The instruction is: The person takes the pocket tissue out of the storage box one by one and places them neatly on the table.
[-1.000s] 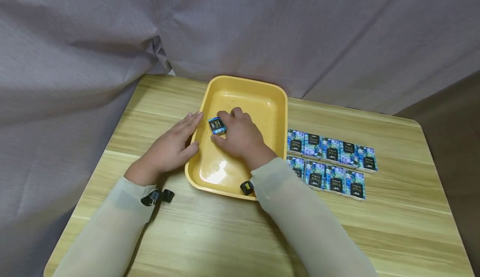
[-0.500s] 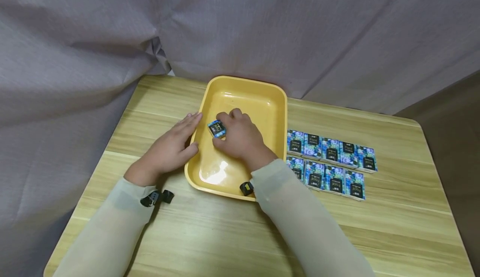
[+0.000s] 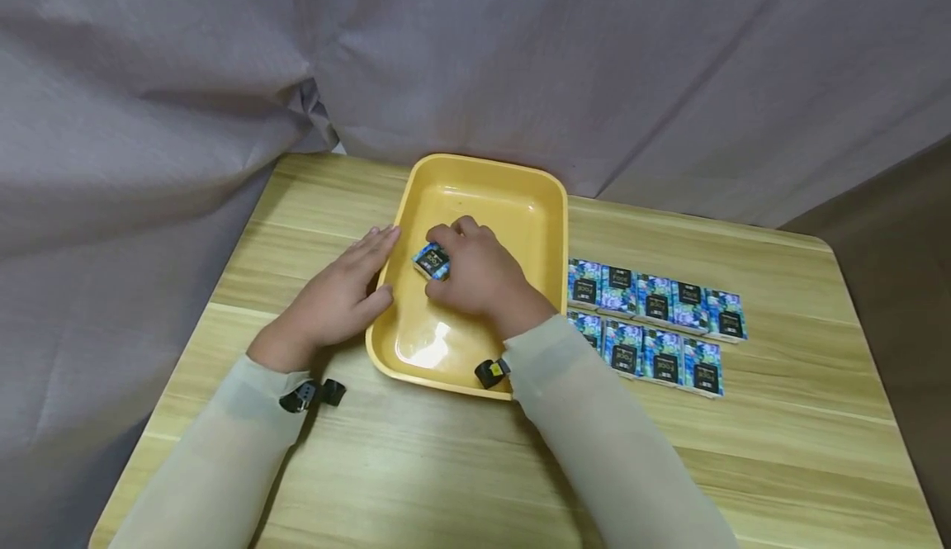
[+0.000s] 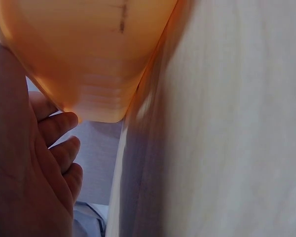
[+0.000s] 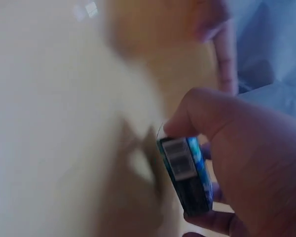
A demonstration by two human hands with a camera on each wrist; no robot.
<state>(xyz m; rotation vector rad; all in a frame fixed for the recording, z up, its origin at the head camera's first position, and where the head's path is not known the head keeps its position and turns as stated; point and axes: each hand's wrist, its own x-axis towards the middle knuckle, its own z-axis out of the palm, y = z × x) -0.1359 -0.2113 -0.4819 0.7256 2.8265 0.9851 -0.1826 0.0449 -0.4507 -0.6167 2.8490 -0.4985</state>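
Note:
Inside the yellow tray (image 3: pixel 567 235), my right hand (image 3: pixel 490 272) pinches a small blue floral box (image 3: pixel 429 258) with a black label, thumb on the near side and fingers on the far side. The right wrist view shows the box (image 5: pixel 185 173) tilted above the pale tray floor, a barcode on its narrow face. My left hand (image 3: pixel 334 297) lies along the tray's left rim with fingers straight. From the left wrist view, those fingers (image 4: pixel 59 126) touch the outer wall of the tray (image 4: pixel 89 49) under its edge.
Right of the tray, matching boxes stand in two rows on the wooden table (image 3: pixel 802 450): a back row (image 3: pixel 655 297) and a front row (image 3: pixel 661 357), partly hidden by the tray and right sleeve. Grey curtain (image 3: pixel 475 54) hangs behind the table's far edge.
The box in my right hand has turned and shifted slightly right and nearer to me; the hand has moved a little right with it. My left hand stays at the tray rim.

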